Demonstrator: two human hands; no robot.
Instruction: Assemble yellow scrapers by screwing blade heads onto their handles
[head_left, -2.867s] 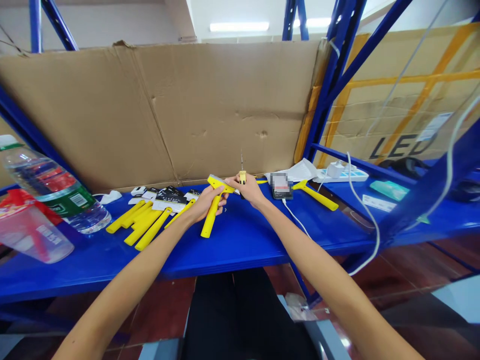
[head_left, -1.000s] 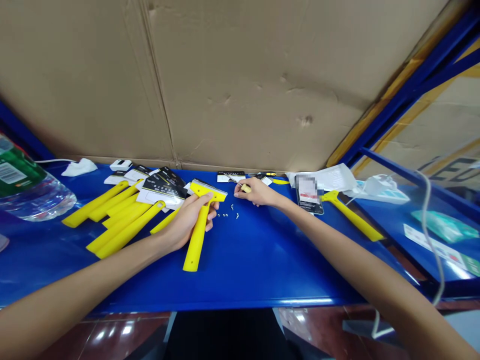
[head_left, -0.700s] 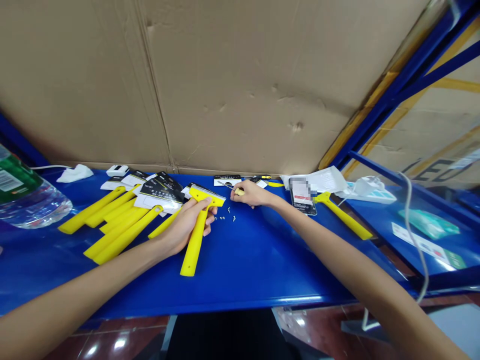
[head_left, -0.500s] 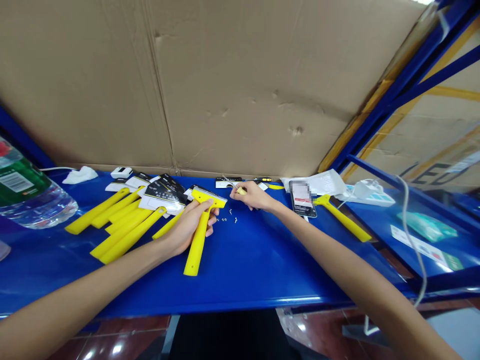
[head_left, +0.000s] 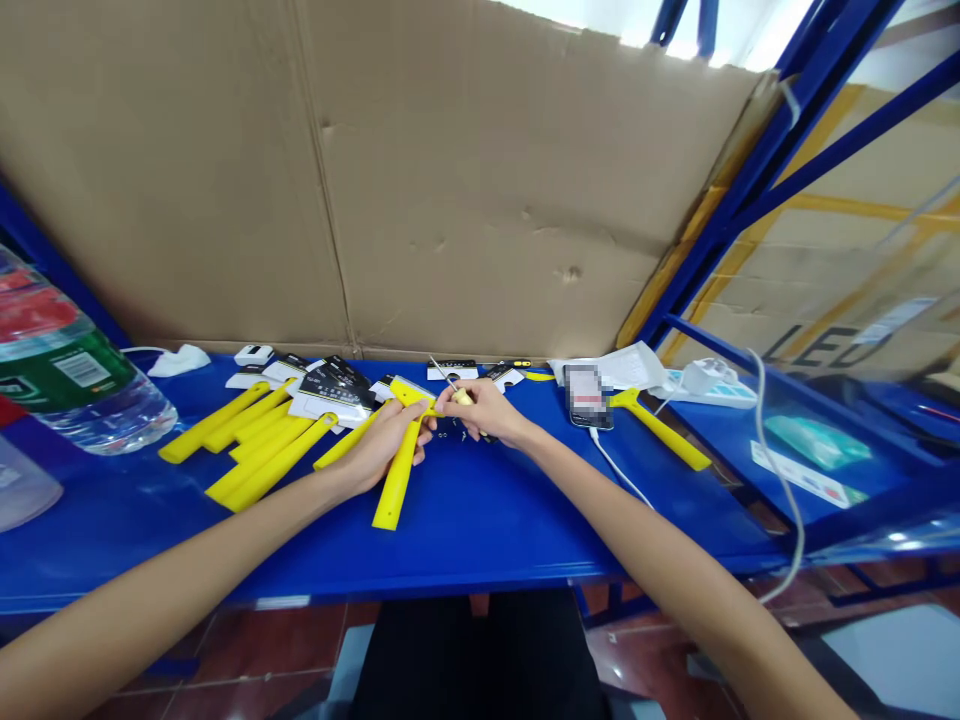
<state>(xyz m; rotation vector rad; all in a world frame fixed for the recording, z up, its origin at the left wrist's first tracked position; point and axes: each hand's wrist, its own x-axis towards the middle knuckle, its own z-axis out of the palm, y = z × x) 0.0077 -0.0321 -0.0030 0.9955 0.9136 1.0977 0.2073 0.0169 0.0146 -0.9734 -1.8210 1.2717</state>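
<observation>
Your left hand (head_left: 380,442) closes round the neck of a yellow scraper (head_left: 396,490), thumb laid over its head; your right hand (head_left: 491,411) pinches a screwdriver (head_left: 462,398) by its pale yellow handle, the metal shaft slanting up and to the left. Both hands meet over the middle of the blue desk (head_left: 495,520), with your right fingertips at the right end of the scraper's head; whether they press on it, you cannot tell from this view. The scraper's handle slants down towards you, its lower end pointing at the near edge.

Small metal pieces (head_left: 442,435) lie just beyond your left fingers, partly hidden by your hands; to the left, several yellow handles (head_left: 262,455) lie side by side in a loose heap, with black-and-white cards (head_left: 330,390) behind them; farther left stand a large water bottle (head_left: 82,370), tilted in the view, and a clear cup (head_left: 26,485), cut by the edge.

To your right lies a phone (head_left: 587,397) with a white cable (head_left: 619,465) running from it; beside it rests a second scraper (head_left: 669,432); behind these are a white plastic bag (head_left: 622,367) and a power strip (head_left: 724,393); a cardboard sheet (head_left: 450,180) rises along the back.
</observation>
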